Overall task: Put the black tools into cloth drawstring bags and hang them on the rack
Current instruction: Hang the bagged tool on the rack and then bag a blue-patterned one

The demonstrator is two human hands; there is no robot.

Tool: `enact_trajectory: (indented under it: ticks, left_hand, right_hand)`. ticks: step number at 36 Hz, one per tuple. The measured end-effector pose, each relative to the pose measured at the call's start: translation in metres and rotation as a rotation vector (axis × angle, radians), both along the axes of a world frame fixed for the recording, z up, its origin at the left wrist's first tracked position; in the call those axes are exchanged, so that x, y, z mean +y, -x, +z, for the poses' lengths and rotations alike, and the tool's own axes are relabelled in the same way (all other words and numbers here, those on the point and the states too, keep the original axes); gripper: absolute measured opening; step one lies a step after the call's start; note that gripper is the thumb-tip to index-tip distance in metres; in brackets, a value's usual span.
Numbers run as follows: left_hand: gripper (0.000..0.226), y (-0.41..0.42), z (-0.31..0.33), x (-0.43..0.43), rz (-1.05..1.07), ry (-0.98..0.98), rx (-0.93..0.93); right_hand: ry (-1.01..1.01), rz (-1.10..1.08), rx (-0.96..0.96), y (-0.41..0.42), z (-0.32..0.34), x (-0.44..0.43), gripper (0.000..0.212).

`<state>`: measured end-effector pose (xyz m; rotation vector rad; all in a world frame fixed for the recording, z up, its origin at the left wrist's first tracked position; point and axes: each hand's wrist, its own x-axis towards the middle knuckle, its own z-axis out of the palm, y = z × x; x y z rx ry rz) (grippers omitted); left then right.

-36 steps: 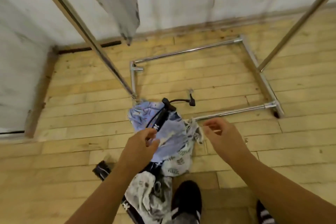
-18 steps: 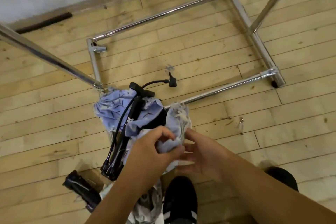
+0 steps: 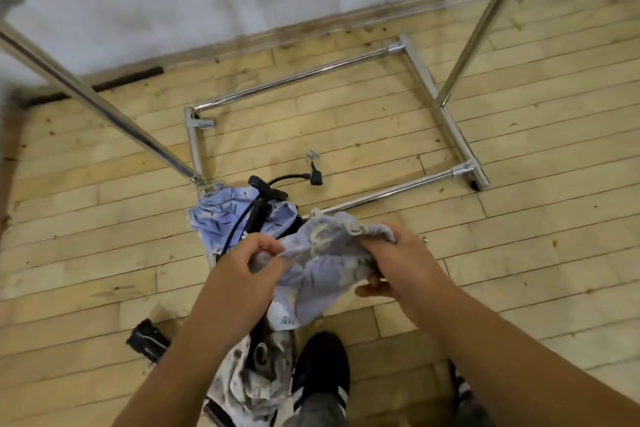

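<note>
Both my hands hold a pale lilac cloth drawstring bag (image 3: 322,274) above the floor. My left hand (image 3: 242,270) pinches its left edge and my right hand (image 3: 398,263) grips the bunched right rim. Behind it a black pump-like tool (image 3: 263,204) with a T-handle and hose lies on a blue patterned bag (image 3: 214,218) on the floor. A second black tool (image 3: 147,345) lies at lower left, partly hidden by my left arm. The chrome rack's base (image 3: 446,121) frames the floor ahead.
A white and grey patterned bag (image 3: 252,378) lies crumpled by my black shoe (image 3: 322,367). The rack's slanted poles (image 3: 104,111) rise at left and right. A small clear clip (image 3: 311,155) lies on the wooden floor. A white wall stands behind.
My hands closed on the lilac bag, lifted it off the pile and spread it between them. The view shifted as my head moved.
</note>
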<state>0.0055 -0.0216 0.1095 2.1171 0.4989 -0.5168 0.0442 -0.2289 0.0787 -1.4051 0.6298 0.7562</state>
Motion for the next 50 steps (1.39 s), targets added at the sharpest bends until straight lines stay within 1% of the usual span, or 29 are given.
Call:
enact_trajectory:
  ticks: [3,6,8,9,10,11,13,14,15,16,18,20,22,24,25,28,31,32,34,36,38,42,44,46,49,50]
  left_hand:
    - [0.013,-0.006,-0.009,-0.002,-0.023,-0.028,0.026]
    - [0.019,-0.014,-0.034,-0.010,-0.166,0.003,0.036]
    - [0.030,-0.020,-0.055,-0.016,-0.285,0.013,0.068]
    - [0.036,-0.021,-0.061,-0.018,-0.340,0.012,0.091]
    - [0.042,-0.025,-0.077,-0.023,-0.388,0.033,0.113]
    - [0.046,-0.026,-0.085,-0.024,-0.404,0.040,0.142]
    - [0.048,-0.030,-0.109,-0.024,-0.380,0.035,0.202]
    - [0.047,-0.032,-0.125,-0.024,-0.348,0.027,0.231]
    - [0.045,-0.033,-0.133,-0.022,-0.308,0.021,0.248]
    - [0.042,-0.035,-0.143,-0.020,-0.269,0.028,0.254]
    - [0.035,-0.038,-0.160,-0.020,-0.205,0.041,0.232]
    - [0.020,-0.041,-0.169,-0.025,-0.162,0.050,0.212]
    - [0.008,-0.040,-0.173,-0.029,-0.129,0.073,0.236]
    - [0.005,-0.038,-0.176,-0.029,-0.112,0.108,0.255]
    - [0.004,-0.036,-0.178,-0.029,-0.108,0.127,0.250]
    - [0.013,-0.036,-0.173,-0.027,-0.078,0.205,0.205]
    - [0.011,-0.036,-0.169,-0.025,-0.126,0.250,0.227]
    - [0.011,-0.036,-0.168,-0.024,-0.169,0.234,0.241]
    - [0.020,-0.036,-0.170,-0.022,-0.280,0.170,0.267]
    - [0.026,-0.039,-0.171,-0.024,-0.366,0.092,0.300]
    - [0.026,-0.042,-0.167,-0.030,-0.380,0.056,0.323]
    - [0.053,-0.044,-0.165,-0.032,-0.448,0.013,0.243]
    - [0.064,-0.044,-0.161,-0.034,-0.467,0.055,0.209]
    - [0.069,-0.044,-0.155,-0.037,-0.479,0.100,0.173]
    - [0.071,-0.036,-0.149,-0.031,-0.442,0.134,0.129]
    - [0.070,-0.032,-0.147,-0.027,-0.404,0.152,0.113]
  right_hand:
    - [0.040,0.004,0.030,0.000,0.001,-0.005,0.023]
    - [-0.034,0.028,0.101,0.002,-0.016,-0.011,0.028]
    - [-0.022,0.069,0.101,0.002,-0.038,-0.017,0.020]
    - [0.011,0.057,0.099,0.003,-0.047,-0.020,0.014]
    - [0.020,0.006,0.113,0.000,-0.065,-0.029,0.012]
    - [-0.011,-0.057,0.132,0.000,-0.076,-0.035,0.018]
    - [-0.108,-0.134,0.162,-0.001,-0.103,-0.052,0.035]
    - [-0.101,-0.146,0.174,-0.001,-0.120,-0.062,0.043]
    - [-0.047,-0.148,0.167,0.000,-0.130,-0.071,0.048]
    - [0.041,-0.157,0.161,-0.001,-0.143,-0.080,0.047]
    - [0.220,-0.198,0.155,-0.004,-0.168,-0.096,0.040]
    - [0.375,-0.218,0.157,-0.007,-0.189,-0.108,0.033]
    - [0.594,-0.124,0.112,-0.007,-0.206,-0.117,0.033]
    - [0.799,-0.002,0.058,-0.005,-0.220,-0.119,0.039]
    - [0.866,0.032,0.043,-0.003,-0.228,-0.119,0.040]
    - [0.947,0.084,-0.010,0.002,-0.240,-0.110,0.028]
    - [0.953,0.139,-0.027,0.003,-0.244,-0.104,0.013]
    - [0.948,0.141,-0.028,0.003,-0.241,-0.103,0.012]
    - [0.918,0.118,-0.029,0.002,-0.232,-0.100,0.011]
    - [0.856,0.050,-0.043,0.002,-0.218,-0.091,0.011]
    - [0.716,-0.023,-0.075,0.002,-0.200,-0.074,0.011]
    - [0.389,-0.015,-0.199,0.003,-0.163,-0.029,0.014]
    - [0.330,0.074,-0.289,0.003,-0.153,-0.014,0.013]
    - [0.349,0.268,-0.347,0.004,-0.149,-0.007,0.012]
    - [0.558,0.625,-0.322,0.008,-0.157,-0.011,0.020]
    - [0.623,0.686,-0.287,0.010,-0.159,-0.014,0.022]
